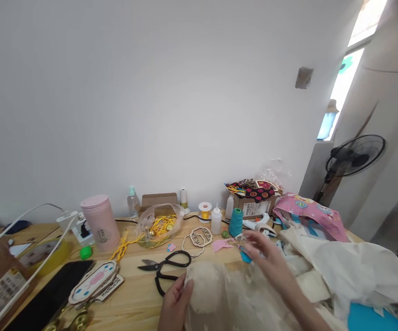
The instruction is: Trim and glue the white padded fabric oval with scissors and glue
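Observation:
My left hand (177, 301) pinches the edge of a clear plastic bag (231, 299), thumb on top. Inside the bag lies a rounded off-white piece (204, 287) whose material I cannot make out. My right hand (266, 253), slightly blurred, hovers over the bag's right side with its fingers stretched out. Below its fingertips are blue felt scraps (246, 255), and a pink felt piece (222, 244) lies to their left. Black-handled scissors (166, 265) lie partly open just beyond my left hand.
Behind stand a teal thread cone (236, 223), a white squeeze bottle (216, 220) and a box of fabric (254, 206). White cloth (357, 262) is heaped at right. A pink cup (101, 223), phone (52, 296) and tape roll (49, 257) are at left.

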`<control>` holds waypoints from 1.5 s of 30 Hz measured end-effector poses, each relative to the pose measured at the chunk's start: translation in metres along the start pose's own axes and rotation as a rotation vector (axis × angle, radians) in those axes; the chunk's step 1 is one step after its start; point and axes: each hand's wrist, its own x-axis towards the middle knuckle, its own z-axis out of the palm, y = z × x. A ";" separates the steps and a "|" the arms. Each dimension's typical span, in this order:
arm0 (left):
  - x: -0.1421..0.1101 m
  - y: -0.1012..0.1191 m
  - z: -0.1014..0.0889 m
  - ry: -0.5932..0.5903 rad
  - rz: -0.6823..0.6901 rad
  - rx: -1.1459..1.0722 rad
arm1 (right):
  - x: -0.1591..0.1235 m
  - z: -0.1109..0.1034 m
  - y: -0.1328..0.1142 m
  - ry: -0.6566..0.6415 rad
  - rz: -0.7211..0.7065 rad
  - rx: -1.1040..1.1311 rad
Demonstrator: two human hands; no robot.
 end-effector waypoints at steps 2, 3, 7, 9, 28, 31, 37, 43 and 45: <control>-0.002 0.003 0.001 -0.027 0.004 -0.034 | -0.013 0.032 0.010 -0.163 -0.106 -0.115; -0.002 0.003 0.001 -0.046 0.009 -0.053 | -0.018 0.045 0.016 -0.224 -0.138 -0.177; -0.002 0.002 0.001 -0.079 0.028 -0.119 | -0.020 0.069 0.027 -0.311 -0.156 -0.296; -0.001 -0.002 0.001 -0.056 0.054 -0.155 | -0.012 0.069 0.025 -0.303 -0.120 -0.258; 0.005 -0.006 0.002 0.194 0.012 0.007 | -0.002 0.074 0.034 -0.331 0.228 0.278; 0.005 -0.006 -0.001 0.197 0.035 0.075 | -0.003 0.074 0.037 -0.355 0.254 0.318; 0.004 -0.004 -0.002 0.117 0.018 0.085 | -0.003 0.071 0.036 -0.383 0.294 0.398; 0.002 0.000 -0.002 0.075 -0.017 0.075 | -0.005 0.069 0.034 -0.390 0.324 0.464; 0.002 0.002 -0.004 0.060 -0.040 0.067 | -0.004 0.067 0.033 -0.382 0.326 0.478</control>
